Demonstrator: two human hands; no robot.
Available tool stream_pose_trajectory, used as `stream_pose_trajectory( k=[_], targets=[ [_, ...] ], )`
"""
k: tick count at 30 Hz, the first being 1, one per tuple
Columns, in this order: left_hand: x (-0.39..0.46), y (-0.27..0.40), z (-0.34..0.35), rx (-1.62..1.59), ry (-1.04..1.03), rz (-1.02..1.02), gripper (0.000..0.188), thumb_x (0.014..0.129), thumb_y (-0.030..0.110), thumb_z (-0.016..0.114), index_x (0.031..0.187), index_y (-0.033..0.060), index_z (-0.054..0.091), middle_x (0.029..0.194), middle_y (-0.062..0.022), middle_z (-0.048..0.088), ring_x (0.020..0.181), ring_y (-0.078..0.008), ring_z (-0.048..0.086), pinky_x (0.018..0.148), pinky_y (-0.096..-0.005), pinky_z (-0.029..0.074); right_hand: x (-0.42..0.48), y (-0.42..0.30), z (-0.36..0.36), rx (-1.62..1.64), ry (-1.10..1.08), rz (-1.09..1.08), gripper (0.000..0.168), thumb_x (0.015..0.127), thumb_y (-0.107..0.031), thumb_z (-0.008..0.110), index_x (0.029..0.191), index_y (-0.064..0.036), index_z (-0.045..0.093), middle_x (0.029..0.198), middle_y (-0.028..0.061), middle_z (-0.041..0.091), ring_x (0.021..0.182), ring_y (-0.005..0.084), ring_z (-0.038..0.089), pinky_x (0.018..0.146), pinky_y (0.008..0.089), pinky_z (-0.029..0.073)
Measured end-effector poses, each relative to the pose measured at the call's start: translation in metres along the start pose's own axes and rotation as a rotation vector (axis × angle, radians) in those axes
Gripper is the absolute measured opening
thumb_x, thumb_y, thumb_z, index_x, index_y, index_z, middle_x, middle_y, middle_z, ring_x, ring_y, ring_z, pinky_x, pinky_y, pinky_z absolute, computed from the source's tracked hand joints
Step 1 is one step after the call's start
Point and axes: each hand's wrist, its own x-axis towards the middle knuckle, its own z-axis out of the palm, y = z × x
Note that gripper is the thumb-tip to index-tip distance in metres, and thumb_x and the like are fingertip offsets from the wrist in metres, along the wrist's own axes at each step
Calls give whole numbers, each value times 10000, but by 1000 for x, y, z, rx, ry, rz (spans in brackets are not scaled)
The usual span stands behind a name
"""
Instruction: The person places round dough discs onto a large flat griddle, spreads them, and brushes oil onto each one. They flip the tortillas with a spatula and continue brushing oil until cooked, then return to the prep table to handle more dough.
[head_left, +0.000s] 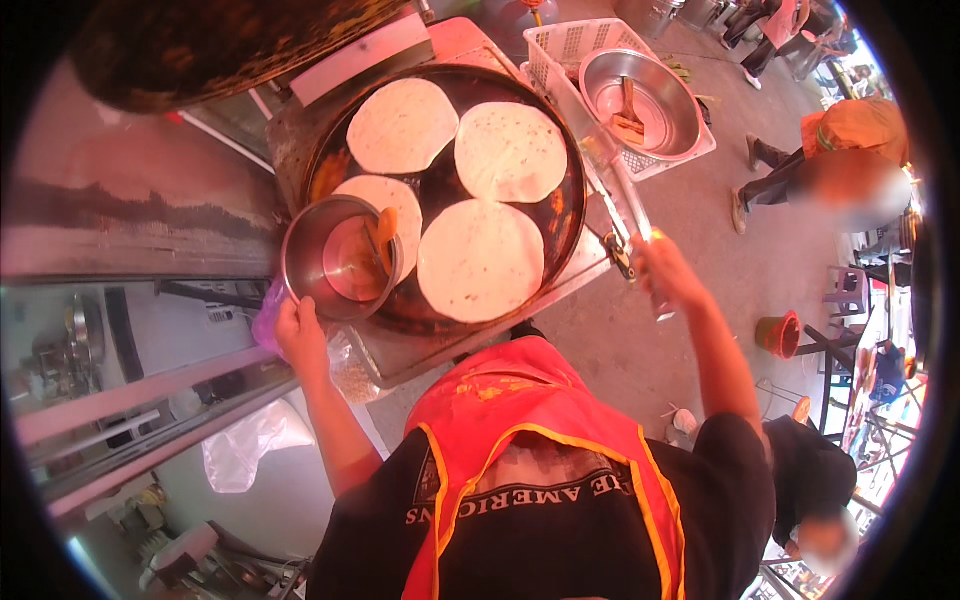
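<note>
My left hand (301, 330) grips the rim of a steel pot (304, 259) at the near left of a large round griddle (442, 184). Inside the pot are some liquid and a brush or spoon with an orange-brown handle (386, 225). Several round flatbreads (480, 259) lie on the griddle; the pot partly covers the left one. To the right of the griddle, my right hand (664, 266) is closed around a long, shiny metal tool (634, 199), perhaps tongs or a spatula; its far end is blurred beside the griddle's edge.
Beyond the griddle's right side, a steel basin (679, 94) holding a wooden-handled brush (628, 112) rests on a white plastic crate (581, 34). The griddle's dark lid (225, 45) is at upper left. People (780, 176) and a red bucket (780, 334) are at right.
</note>
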Motion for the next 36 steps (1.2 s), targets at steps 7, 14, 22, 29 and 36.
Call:
stream_pose_trajectory(
  k=[7, 14, 22, 29, 36],
  targets=[
    [-27, -26, -41, -18, 29, -36, 227, 846, 137, 543, 672, 16, 462, 582, 16, 390, 537, -67, 346, 476, -262, 300, -34, 35, 98, 405, -91, 304, 330, 908, -392, 480, 859, -67, 505, 610, 36, 479, 442, 129, 470, 374, 265, 397],
    [-36, -31, -55, -82, 107, -136, 145, 855, 123, 529, 789, -6, 538, 657, 7, 442, 626, -76, 382, 561, -258, 335, 96, 21, 109, 533, 10, 149, 364, 896, -396, 512, 801, -45, 524, 610, 51, 495, 445, 131, 473, 374, 263, 401],
    [-43, -28, -51, -54, 196, -197, 133, 869, 102, 515, 881, -12, 584, 783, -17, 546, 710, -79, 475, 651, -248, 407, 102, 17, 68, 534, -30, 218, 293, 883, -382, 540, 832, -94, 537, 603, 26, 498, 421, 111, 456, 345, 248, 363],
    [-37, -14, -21, -160, 205, -192, 130, 852, 105, 530, 805, -13, 558, 670, 25, 446, 628, -55, 350, 548, -231, 301, 194, 11, 65, 411, -68, 129, 234, 874, -367, 574, 888, -135, 549, 625, -13, 505, 445, 85, 461, 368, 222, 364],
    [-35, -14, -23, -78, 173, -148, 144, 872, 90, 523, 923, -3, 620, 790, 3, 575, 682, -61, 501, 624, -207, 414, 172, -16, 63, 244, 7, -69, 154, 887, -260, 567, 970, -135, 603, 610, -50, 481, 484, 37, 430, 419, 189, 326]
  ],
)
